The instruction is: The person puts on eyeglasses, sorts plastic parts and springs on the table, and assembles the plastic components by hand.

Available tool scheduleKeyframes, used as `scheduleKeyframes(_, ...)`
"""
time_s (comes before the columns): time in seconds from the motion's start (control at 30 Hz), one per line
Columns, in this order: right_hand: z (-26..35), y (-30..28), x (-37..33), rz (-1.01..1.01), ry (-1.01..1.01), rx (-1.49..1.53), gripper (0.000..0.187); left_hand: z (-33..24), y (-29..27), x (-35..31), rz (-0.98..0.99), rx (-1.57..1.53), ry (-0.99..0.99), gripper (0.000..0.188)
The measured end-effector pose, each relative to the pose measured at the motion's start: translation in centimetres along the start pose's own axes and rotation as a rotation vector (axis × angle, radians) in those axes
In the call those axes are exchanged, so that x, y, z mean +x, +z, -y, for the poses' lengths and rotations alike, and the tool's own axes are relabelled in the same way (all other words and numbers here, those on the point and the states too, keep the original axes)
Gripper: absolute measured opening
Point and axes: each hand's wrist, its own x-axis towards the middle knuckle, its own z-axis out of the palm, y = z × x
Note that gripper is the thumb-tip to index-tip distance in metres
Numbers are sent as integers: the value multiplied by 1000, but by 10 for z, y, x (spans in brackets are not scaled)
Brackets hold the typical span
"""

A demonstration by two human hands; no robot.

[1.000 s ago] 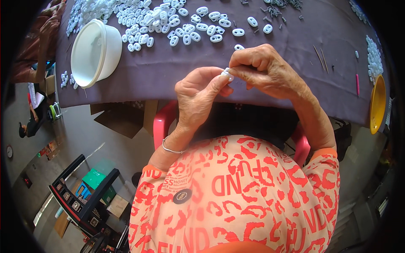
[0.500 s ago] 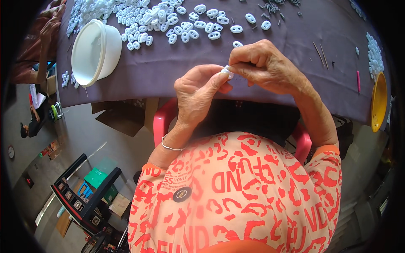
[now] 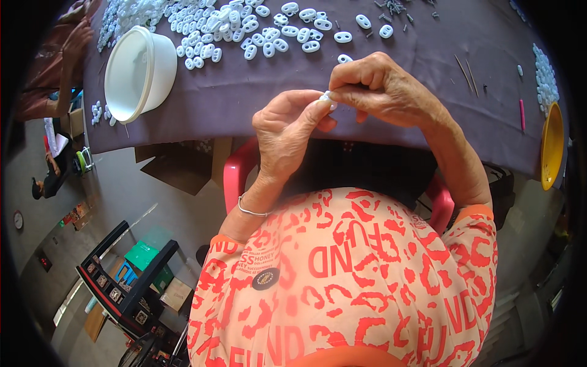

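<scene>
Close to the table's near edge, my left hand [image 3: 286,125] pinches a small white plastic cord lock [image 3: 331,103] between thumb and fingers. My right hand [image 3: 382,92] is closed, its thumb and forefinger pressed together at the top of the same piece. Whether a tiny part sits between those right fingertips is hidden. Just beyond my right knuckles lies a loose white cord lock [image 3: 344,59]. Farther off are a spread of white oval two-hole cord lock bodies [image 3: 226,24] and a heap of small metal springs [image 3: 394,7].
A white round tub [image 3: 160,73] lies tipped at the left on the dark tablecloth [image 3: 232,104]. At the right are a yellow bowl [image 3: 552,147], a pile of small pale pieces [image 3: 545,79], a pink stick [image 3: 522,115] and thin sticks [image 3: 466,76]. Another person's arm [image 3: 67,61] rests at far left.
Both hands stay together at the cord lock, with only a slight shift of the right fingers. The whole view has moved a little.
</scene>
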Motion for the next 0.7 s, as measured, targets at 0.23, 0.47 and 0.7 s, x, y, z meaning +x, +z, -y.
scheduleKeyframes(0.23,7,-4,3,-23,79,-18,17,-6,-6,6,64,-60,-131,17)
scheduleKeyframes(0.47,6,-2,5,-40,162,51,19,-8,-10,9,92,-110,-191,17)
scheduleKeyframes(0.7,4,-7,5,-98,158,198,18,-13,-10,11,92,-92,-251,17)
